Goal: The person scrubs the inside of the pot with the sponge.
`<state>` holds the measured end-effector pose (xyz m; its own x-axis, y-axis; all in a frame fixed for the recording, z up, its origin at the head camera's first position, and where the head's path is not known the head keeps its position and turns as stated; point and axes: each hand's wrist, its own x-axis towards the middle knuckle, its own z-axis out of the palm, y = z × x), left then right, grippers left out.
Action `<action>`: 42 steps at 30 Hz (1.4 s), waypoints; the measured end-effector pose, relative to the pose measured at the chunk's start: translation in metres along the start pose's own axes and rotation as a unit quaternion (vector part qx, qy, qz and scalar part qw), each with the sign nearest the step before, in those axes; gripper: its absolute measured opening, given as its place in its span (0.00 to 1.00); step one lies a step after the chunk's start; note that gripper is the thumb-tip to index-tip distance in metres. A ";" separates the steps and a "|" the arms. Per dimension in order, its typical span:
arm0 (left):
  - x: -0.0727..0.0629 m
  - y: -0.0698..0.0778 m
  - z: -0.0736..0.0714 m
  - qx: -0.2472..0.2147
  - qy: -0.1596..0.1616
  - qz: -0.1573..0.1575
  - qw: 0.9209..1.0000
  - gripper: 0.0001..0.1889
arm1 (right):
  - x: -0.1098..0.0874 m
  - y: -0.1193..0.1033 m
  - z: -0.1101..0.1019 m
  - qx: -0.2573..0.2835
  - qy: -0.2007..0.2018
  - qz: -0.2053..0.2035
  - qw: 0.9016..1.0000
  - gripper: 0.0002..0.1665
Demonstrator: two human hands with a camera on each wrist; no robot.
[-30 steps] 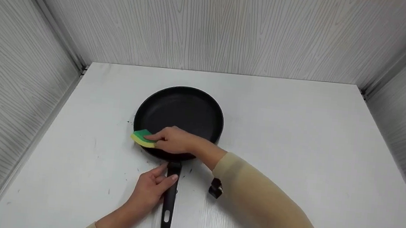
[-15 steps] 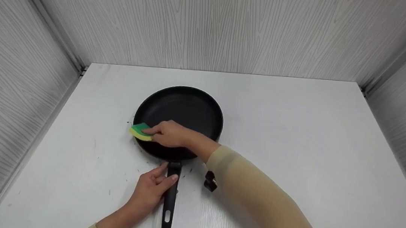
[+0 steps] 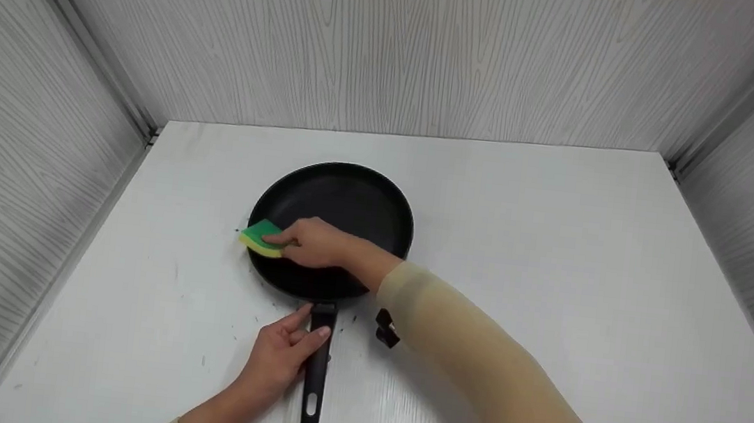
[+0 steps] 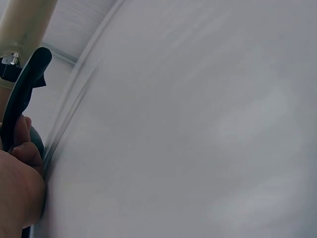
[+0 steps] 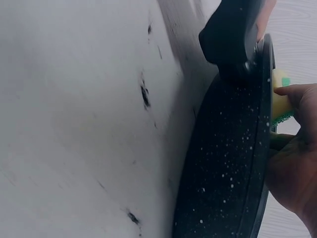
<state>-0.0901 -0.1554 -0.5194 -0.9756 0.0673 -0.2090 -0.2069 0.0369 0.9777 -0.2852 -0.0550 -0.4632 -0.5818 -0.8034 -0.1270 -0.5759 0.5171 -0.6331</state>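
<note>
A black frying pan (image 3: 350,198) lies on the white table in the head view, its handle (image 3: 313,394) toward me. My left hand (image 3: 278,355) grips that handle near the pan, thumb on top. Reaching across the pan, my right hand (image 3: 319,242) pinches a green and yellow sponge (image 3: 261,232) at the left rim. In the right wrist view, the pan's speckled outer side (image 5: 223,163) covers part of the right hand (image 5: 299,158) and sponge (image 5: 281,106). The left wrist view shows the handle (image 4: 25,94) rising from the left hand (image 4: 20,191) at the edge.
The white table (image 3: 540,257) carries small dark marks (image 5: 144,95) around the pan. Grey wood-grain panels stand at the back (image 3: 408,47) and both sides. A black wrist device (image 3: 386,329) hangs beneath the right forearm.
My right hand and the sponge have shifted away from me and slightly left along the pan's left rim. The left hand and pan stay in place.
</note>
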 end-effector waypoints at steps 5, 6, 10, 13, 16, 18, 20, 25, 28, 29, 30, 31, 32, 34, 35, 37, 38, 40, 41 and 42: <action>-0.001 0.000 0.000 -0.016 -0.002 -0.013 1.000 0.40 | 0.003 0.003 -0.002 -0.019 -0.001 -0.017 1.000 0.28; -0.001 0.000 0.000 -0.014 -0.003 -0.012 1.000 0.40 | 0.003 0.004 -0.002 -0.026 0.000 -0.020 0.999 0.28; -0.001 0.000 0.000 -0.010 -0.001 -0.006 1.000 0.39 | 0.003 0.004 -0.004 -0.072 -0.002 -0.015 0.997 0.28; -0.001 0.001 0.000 -0.009 0.001 -0.007 1.000 0.40 | 0.002 0.003 -0.004 -0.114 -0.015 0.006 0.993 0.29; -0.001 0.001 -0.002 -0.006 0.003 -0.010 1.000 0.40 | 0.002 0.003 -0.003 -0.158 -0.026 0.018 0.987 0.30; -0.001 0.001 -0.002 -0.003 0.003 -0.008 1.000 0.40 | 0.003 0.003 -0.003 -0.192 -0.028 0.018 0.981 0.31; -0.001 0.002 -0.001 -0.004 0.002 -0.005 1.000 0.40 | 0.003 0.004 -0.003 -0.229 -0.026 0.014 0.973 0.32; -0.002 0.001 0.000 -0.010 -0.002 -0.001 1.000 0.41 | 0.007 0.008 -0.003 -0.312 -0.022 0.013 0.950 0.33; -0.002 0.000 0.000 -0.006 -0.003 0.003 1.000 0.41 | 0.012 0.009 -0.004 -0.354 -0.024 0.012 0.935 0.33; -0.002 0.000 0.000 -0.003 -0.003 0.004 1.000 0.41 | 0.013 0.009 -0.004 -0.370 -0.025 0.011 0.929 0.33; -0.002 -0.001 0.000 0.000 -0.002 0.007 1.000 0.41 | 0.015 0.009 -0.004 -0.385 -0.025 0.010 0.923 0.33; -0.003 -0.001 0.000 0.004 -0.001 0.009 1.000 0.41 | 0.016 0.008 -0.005 -0.397 -0.027 0.012 0.917 0.33; -0.003 -0.002 0.000 0.007 -0.001 0.010 1.000 0.41 | 0.017 0.008 -0.005 -0.409 -0.028 0.014 0.912 0.33; -0.003 -0.002 -0.001 0.013 0.001 0.011 1.000 0.40 | 0.020 0.006 -0.006 -0.430 -0.032 0.021 0.902 0.33; -0.003 -0.002 0.000 0.014 0.003 0.010 1.000 0.40 | 0.021 0.005 -0.006 -0.438 -0.033 0.024 0.898 0.33; -0.002 -0.003 0.000 0.015 0.007 0.008 1.000 0.40 | 0.024 0.003 -0.007 -0.452 -0.036 0.033 0.891 0.33; -0.002 -0.003 0.000 0.017 0.009 0.009 1.000 0.40 | 0.025 0.002 -0.007 -0.458 -0.037 0.037 0.888 0.32; -0.002 -0.002 0.001 0.019 0.011 0.010 1.000 0.40 | 0.026 0.001 -0.007 -0.465 -0.034 0.047 0.883 0.32; -0.002 -0.002 0.001 0.019 0.011 0.011 1.000 0.39 | 0.027 0.001 -0.008 -0.467 -0.031 0.053 0.882 0.31; -0.002 -0.002 0.001 0.020 0.010 0.012 1.000 0.39 | 0.028 0.001 -0.008 -0.469 -0.029 0.060 0.880 0.31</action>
<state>-0.0875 -0.1542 -0.5212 -0.9815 0.0481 -0.1852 -0.1813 0.0764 0.9805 -0.3066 -0.0740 -0.4616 -0.6566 -0.7257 -0.2055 -0.7487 0.5940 0.2943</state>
